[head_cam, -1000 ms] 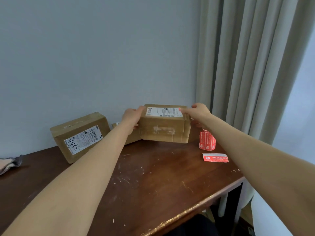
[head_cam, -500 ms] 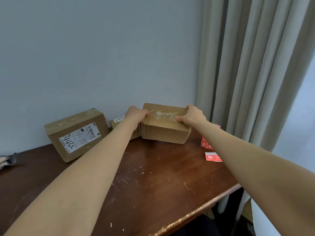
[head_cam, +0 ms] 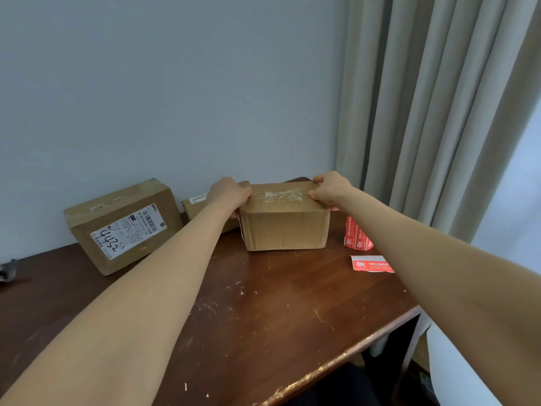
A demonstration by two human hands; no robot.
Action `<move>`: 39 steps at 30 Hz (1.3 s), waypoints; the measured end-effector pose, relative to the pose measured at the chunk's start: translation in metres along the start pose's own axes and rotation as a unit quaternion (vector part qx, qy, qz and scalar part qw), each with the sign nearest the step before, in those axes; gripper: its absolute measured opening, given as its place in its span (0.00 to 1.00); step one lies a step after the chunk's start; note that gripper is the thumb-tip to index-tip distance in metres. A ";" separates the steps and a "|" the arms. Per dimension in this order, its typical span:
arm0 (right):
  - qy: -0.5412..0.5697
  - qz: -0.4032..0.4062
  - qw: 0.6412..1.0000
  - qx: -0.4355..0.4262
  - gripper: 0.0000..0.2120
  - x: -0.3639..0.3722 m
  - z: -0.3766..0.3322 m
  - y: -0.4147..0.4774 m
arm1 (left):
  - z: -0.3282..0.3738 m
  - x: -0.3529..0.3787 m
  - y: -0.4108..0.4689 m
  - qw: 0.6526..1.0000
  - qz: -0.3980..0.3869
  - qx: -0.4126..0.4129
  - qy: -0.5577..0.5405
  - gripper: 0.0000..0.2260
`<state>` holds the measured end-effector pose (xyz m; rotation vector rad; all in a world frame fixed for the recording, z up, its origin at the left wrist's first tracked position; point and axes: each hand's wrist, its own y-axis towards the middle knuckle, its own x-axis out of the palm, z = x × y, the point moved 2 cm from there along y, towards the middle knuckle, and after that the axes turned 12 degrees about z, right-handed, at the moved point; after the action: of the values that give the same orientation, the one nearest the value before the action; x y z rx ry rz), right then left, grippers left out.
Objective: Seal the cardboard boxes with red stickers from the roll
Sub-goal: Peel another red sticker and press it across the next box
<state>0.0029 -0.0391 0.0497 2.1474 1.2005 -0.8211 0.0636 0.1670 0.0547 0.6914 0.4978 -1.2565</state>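
Note:
A small cardboard box point(head_cam: 285, 227) stands on the wooden table point(head_cam: 263, 312) near the wall, its top seam with old clear tape facing up. My left hand point(head_cam: 231, 194) grips its left top edge and my right hand point(head_cam: 329, 190) grips its right top edge. The roll of red stickers point(head_cam: 355, 237) stands just right of the box, partly behind my right forearm. One loose red sticker point(head_cam: 370, 263) lies flat on the table in front of the roll.
A larger cardboard box point(head_cam: 123, 227) with a white label leans against the wall at the left. A third, smaller box point(head_cam: 196, 206) sits behind my left wrist. Beige curtains point(head_cam: 424, 112) hang at the right. The table's front edge point(head_cam: 336, 358) runs diagonally at lower right.
Both hands have turned the small box over: its labelled face, up a second ago, is out of sight and the taped seam faces up. The box sits flat on the table.

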 end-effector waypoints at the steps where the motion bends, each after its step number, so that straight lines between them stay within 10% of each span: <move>1: -0.004 -0.004 1.000 -0.002 0.18 0.003 -0.001 0.000 | -0.002 0.001 -0.001 1.000 -0.010 -0.008 0.005 0.08; 10: 0.005 0.010 1.000 0.003 0.13 0.010 0.007 -0.001 | 0.010 0.010 -0.011 0.994 -0.029 0.040 0.097 0.07; 17: 0.072 0.133 0.988 0.023 0.09 -0.027 0.029 0.001 | 0.047 0.013 -0.030 0.966 0.114 0.205 0.110 0.16; 39: -0.142 0.067 0.987 0.035 0.16 -0.055 0.113 -0.050 | 0.083 0.113 -0.144 0.941 -0.148 0.283 0.113 0.11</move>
<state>-0.0911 -0.1263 0.0060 2.0544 0.8844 -1.0803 -0.0506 0.0083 0.0076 1.2937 0.4368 -1.6363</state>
